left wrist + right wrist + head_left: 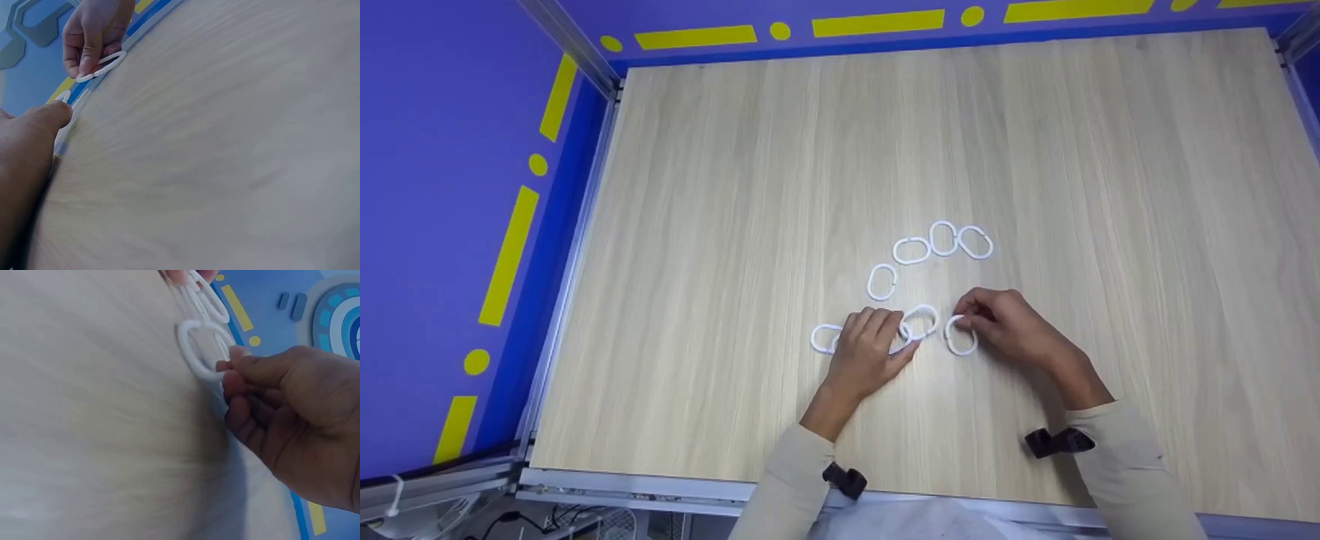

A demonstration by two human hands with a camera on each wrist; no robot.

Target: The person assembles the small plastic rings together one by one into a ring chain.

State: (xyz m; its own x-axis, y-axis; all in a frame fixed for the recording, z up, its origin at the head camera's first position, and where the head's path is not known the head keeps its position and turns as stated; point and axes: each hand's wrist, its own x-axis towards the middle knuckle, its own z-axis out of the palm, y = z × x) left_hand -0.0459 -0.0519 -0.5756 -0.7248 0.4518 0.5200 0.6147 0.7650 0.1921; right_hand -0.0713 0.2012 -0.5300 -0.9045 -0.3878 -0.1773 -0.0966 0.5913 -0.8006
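In the head view my left hand point(870, 341) lies over a short chain of white plastic oval rings point(814, 337), gripping it between thumb and fingers. Linked rings stick out on both sides, and the part under the palm is hidden. Just to the right, my right hand point(1009, 322) pinches a single white ring point(948, 339) between thumb and fingertips. That ring point(184, 343) has a narrow gap from the chain in the head view. The left wrist view shows only part of my left hand point(28, 135), at its edge.
Beyond the hands, several loose white rings lie in a curved row on the wooden table point(720, 225), among them a near ring point(870, 283) and a far right ring point(989, 241). Blue panels point(450, 187) with yellow marks border the left and back edges.
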